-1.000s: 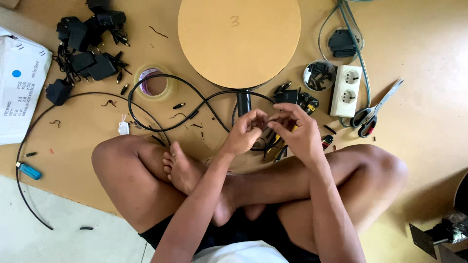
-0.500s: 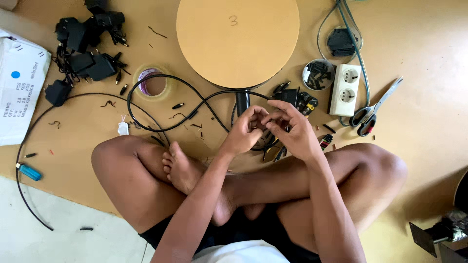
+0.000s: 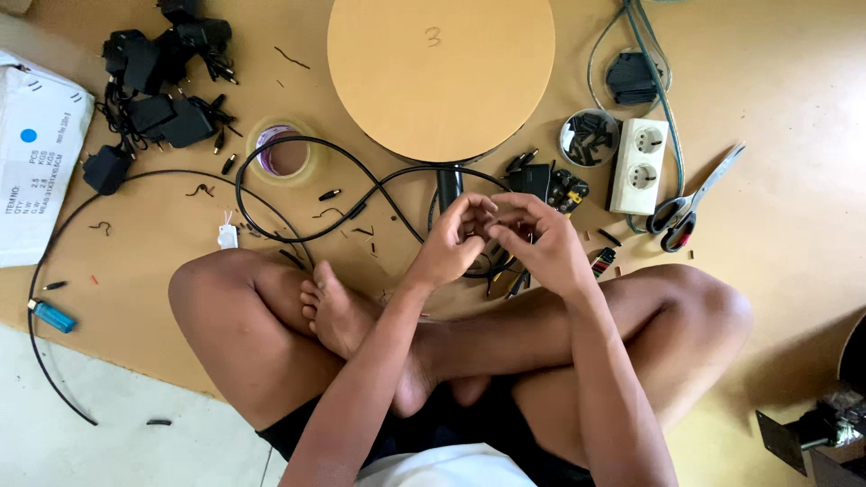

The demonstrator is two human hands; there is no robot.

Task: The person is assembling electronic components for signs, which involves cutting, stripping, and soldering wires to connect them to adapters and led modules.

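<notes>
View from above of a person seated cross-legged on a tan floor board (image 3: 794,271). The left hand (image 3: 451,243) and right hand (image 3: 541,243) meet in front of the shins, fingertips pinched together on a thin black cable (image 3: 361,203); both hands are curled nearly closed, and the exact piece between the fingers is too small to make out. The cable loops away toward 10 o'clock from the hands and passes beside a roll of tape (image 3: 282,153).

Packages and labels: a white carton (image 3: 36,162) with a blue dot and a printed label lies at 9 o'clock, cut off by the left edge. A small white tag (image 3: 227,236) lies on the cable just left of the left knee. A round tan disc (image 3: 440,77), with a handwritten mark near its top, lies at 12 o'clock. A white double socket block (image 3: 639,165) sits at 2 o'clock, with a small round tin of black parts (image 3: 588,137) touching its left side, and scissors (image 3: 690,203) with black and red handles just to its right. A heap of black power adapters (image 3: 158,90) lies at 10 o'clock. A blue lighter (image 3: 52,316) lies at 8 o'clock.

Hidden or unclear: tools under the hands are largely covered. A dark object at the lower right corner is cut off by the frame.
</notes>
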